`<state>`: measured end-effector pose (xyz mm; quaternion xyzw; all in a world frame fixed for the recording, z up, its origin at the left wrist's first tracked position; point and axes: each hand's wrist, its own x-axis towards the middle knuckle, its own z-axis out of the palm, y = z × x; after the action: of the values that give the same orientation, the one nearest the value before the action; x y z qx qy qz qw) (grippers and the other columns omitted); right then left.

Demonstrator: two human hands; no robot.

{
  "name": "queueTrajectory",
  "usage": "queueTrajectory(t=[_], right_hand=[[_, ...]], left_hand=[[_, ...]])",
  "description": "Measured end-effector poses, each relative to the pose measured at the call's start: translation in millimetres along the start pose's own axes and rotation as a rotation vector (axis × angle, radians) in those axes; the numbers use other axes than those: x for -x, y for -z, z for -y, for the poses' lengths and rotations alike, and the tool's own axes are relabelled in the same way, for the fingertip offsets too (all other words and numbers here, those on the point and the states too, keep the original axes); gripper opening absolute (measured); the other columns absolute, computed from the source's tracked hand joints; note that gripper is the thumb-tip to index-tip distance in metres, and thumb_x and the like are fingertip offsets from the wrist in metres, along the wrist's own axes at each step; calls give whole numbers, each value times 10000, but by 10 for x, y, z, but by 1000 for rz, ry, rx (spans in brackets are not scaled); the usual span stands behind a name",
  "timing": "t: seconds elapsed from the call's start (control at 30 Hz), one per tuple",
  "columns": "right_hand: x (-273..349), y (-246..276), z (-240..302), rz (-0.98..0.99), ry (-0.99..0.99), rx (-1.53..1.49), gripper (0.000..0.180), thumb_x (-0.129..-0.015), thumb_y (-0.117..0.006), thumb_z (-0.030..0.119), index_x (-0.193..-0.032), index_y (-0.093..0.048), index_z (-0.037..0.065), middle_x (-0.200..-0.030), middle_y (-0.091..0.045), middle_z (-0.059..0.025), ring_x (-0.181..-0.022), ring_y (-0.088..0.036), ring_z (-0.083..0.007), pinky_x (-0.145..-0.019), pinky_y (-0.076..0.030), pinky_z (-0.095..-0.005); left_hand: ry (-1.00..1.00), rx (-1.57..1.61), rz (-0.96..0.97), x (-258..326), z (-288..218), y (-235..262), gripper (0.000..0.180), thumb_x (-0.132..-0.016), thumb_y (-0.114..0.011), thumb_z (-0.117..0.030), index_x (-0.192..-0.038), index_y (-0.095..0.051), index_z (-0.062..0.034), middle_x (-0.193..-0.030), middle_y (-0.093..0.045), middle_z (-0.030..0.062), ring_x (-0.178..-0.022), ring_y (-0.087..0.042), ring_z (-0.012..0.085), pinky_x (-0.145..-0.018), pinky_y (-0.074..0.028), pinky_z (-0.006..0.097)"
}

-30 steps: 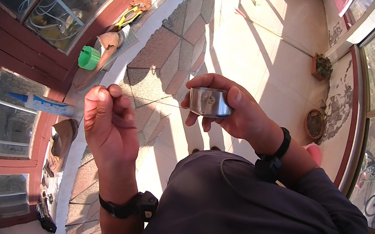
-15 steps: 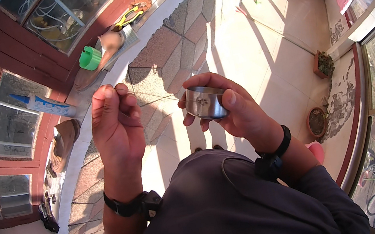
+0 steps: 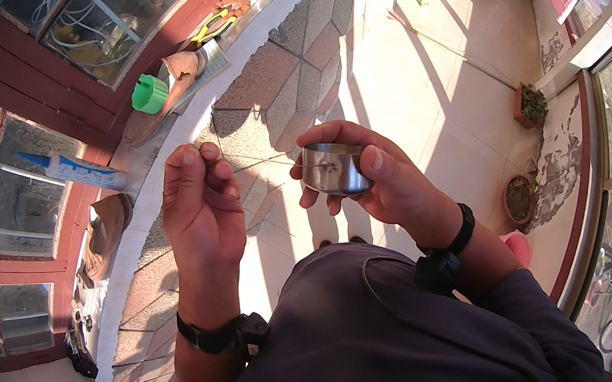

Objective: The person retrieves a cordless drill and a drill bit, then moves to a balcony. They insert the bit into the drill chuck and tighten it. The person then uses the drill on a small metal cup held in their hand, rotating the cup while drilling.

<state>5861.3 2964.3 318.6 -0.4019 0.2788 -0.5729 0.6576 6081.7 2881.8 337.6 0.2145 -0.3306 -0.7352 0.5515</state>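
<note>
My right hand (image 3: 381, 178) grips a small round shiny metal spool (image 3: 332, 169), held on its side at chest height. A thin thread or wire (image 3: 260, 160) runs from the spool leftward to my left hand (image 3: 199, 205). That hand is raised with its back to the camera, and its thumb and fingertips pinch the thread's end near the top. The two hands are a short gap apart. Both wrists wear black bands, and my dark grey sleeves and chest fill the lower middle.
A red-framed window wall and a white ledge run along the left. On the ledge lie a green cup (image 3: 149, 93), a brown shoe-like object (image 3: 104, 234), a white-and-blue tube (image 3: 76, 169) and yellow-handled pliers (image 3: 214, 27). Sunlit tiled floor below holds potted plants (image 3: 530, 105).
Both hands have stayed close together and shifted slightly; the spool has turned a little in my right hand while the left keeps pinching the thread.
</note>
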Motion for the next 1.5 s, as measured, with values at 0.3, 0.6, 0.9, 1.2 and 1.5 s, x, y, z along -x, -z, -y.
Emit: queueTrajectory(t=[0.3,0.6,0.9,1.2,1.5], right_hand=[[-3,-7,-2,11,-6,-27,964,-831,-652,761,-1413,-481,12,-1229,-658,-181,-1019,-730,-264,-702,-600,-282],[-19,55,-12,126,39,-168,777,-935,-665,583,-1427,-475,12,-1254,-674,-157,-1054,-719,-251,-761,-571,-301],[-25,31,-17,32,-38,-43,936,-865,-601,767,-1407,-495,11,-1213,-667,-185,-961,-735,-264,-687,-599,-294],[-5,62,-2,130,-80,-48,965,-858,-571,800,-1395,-498,1,-1137,-687,-172,-917,-738,-233,-663,-581,-278],[36,-7,25,76,-100,74,937,-828,-746,665,-1424,-453,4,-1148,-682,-145,-946,-735,-220,-693,-585,-279]], left_hand=[[41,-1,-63,46,42,26,79,-1054,-590,-191,-1066,-630,-124,-1032,-683,22,-810,-633,91,-635,-487,231],[97,-42,-80,118,95,89,46,-1031,-621,-147,-1047,-630,-105,-1027,-720,80,-765,-680,127,-627,-530,248],[270,-121,74,107,69,101,79,-1025,-632,-140,-986,-594,-82,-922,-703,105,-601,-610,108,-527,-466,218],[349,-131,218,110,-18,85,83,-1030,-617,-120,-992,-578,-58,-877,-684,113,-479,-440,54,-443,-336,187],[411,-266,297,98,-97,45,98,-1010,-649,-114,-1005,-586,-39,-853,-685,101,-463,-428,34,-429,-318,170]])
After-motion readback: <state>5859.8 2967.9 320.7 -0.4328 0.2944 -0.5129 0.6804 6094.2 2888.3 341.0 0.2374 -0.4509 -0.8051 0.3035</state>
